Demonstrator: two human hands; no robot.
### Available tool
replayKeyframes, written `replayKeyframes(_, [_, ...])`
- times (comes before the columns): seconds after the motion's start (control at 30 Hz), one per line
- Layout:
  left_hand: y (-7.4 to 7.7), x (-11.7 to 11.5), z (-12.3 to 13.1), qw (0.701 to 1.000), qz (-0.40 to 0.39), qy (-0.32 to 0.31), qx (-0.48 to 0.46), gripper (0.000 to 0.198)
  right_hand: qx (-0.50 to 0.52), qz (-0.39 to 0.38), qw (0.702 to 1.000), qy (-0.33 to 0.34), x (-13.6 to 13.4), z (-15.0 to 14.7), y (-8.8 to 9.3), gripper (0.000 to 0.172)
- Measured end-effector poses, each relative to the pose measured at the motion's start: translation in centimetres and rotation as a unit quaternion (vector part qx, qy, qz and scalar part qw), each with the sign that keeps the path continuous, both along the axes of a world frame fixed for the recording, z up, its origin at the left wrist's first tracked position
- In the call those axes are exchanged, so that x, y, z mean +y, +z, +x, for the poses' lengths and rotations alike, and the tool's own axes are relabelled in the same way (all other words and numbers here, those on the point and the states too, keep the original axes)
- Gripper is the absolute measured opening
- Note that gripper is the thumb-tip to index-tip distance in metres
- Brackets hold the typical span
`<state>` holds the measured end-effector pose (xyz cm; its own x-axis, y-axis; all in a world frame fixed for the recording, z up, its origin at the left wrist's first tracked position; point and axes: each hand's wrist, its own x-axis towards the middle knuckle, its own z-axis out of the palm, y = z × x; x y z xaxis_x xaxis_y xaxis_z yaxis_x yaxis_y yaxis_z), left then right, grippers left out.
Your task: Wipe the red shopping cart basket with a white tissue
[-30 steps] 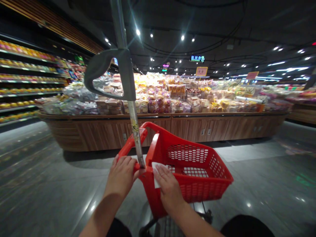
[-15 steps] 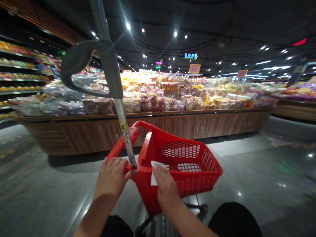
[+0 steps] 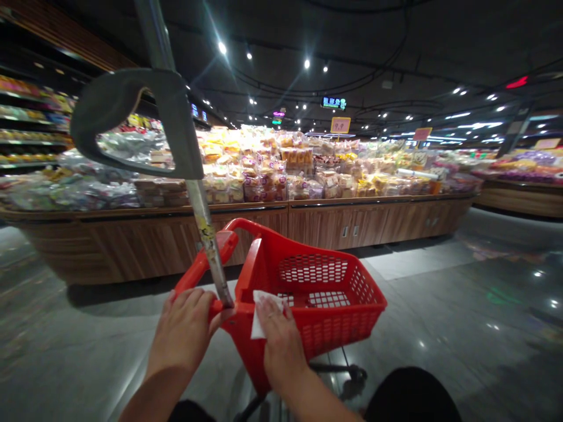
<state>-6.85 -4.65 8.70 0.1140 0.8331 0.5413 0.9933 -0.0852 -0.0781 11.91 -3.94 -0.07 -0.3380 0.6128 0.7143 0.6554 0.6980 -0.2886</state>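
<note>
A red plastic shopping cart [image 3: 308, 316] with perforated basket walls stands in front of me. My left hand [image 3: 187, 328] is closed around the near end of its red handle [image 3: 193, 271]. Against the near rim of the basket, close to the handle end, my right hand [image 3: 284, 343] presses a white wipe [image 3: 258, 322] with its palm and fingers. Part of the wipe is hidden under that hand. Rising from the cart beside my left hand is a metal pole [image 3: 209, 243] carrying a grey loop-shaped plastic grip [image 3: 182, 126].
Beyond the cart runs a long wooden display counter [image 3: 246, 234] heaped with packaged foods [image 3: 264, 176]. Stocked shelves [image 3: 30, 140] stand at the left. Grey shiny floor [image 3: 440, 316] surrounds the cart, and another display [image 3: 523, 190] is at the right.
The cart, pole and both hands appear further left in view. My right hand has slid the wipe slightly towards the handle along the rim. My left hand keeps its hold on the handle.
</note>
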Motion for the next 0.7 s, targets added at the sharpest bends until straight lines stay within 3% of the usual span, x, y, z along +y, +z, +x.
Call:
replayKeyframes(0.1, [0.2,0.1,-0.3,1.000,-0.005,0.002,-0.003,0.036,-0.011,-0.005,0.999,-0.043,0.6,3.0,-1.7,0.077])
replayKeyframes(0.2, [0.1,0.3,-0.7,1.000,-0.007,0.006,-0.004,0.036,-0.007,-0.026,0.992,-0.127,1.3,7.0,-3.9,0.073])
replayKeyframes(0.3, [-0.1,0.5,-1.0,1.000,-0.003,0.003,0.001,0.035,0.006,-0.041,0.981,-0.187,1.5,8.1,-4.7,0.068])
replayKeyframes(0.47, [-0.1,0.9,-1.5,1.000,0.018,-0.008,0.016,0.036,-0.018,-0.012,0.996,-0.089,1.0,4.4,-3.4,0.072])
replayKeyframes(0.53, [0.0,1.2,-1.8,1.000,0.018,-0.011,0.021,0.037,-0.023,-0.005,0.997,-0.074,1.0,4.3,-3.2,0.073])
replayKeyframes(0.6, [0.2,1.6,-2.2,1.000,0.011,-0.014,0.021,0.036,-0.021,-0.008,0.995,-0.101,1.2,5.8,-3.8,0.074])
replayKeyframes(0.7, [0.2,1.8,-2.6,1.000,0.008,-0.016,0.004,0.034,-0.004,-0.018,0.981,-0.195,1.9,9.8,-5.5,0.069])
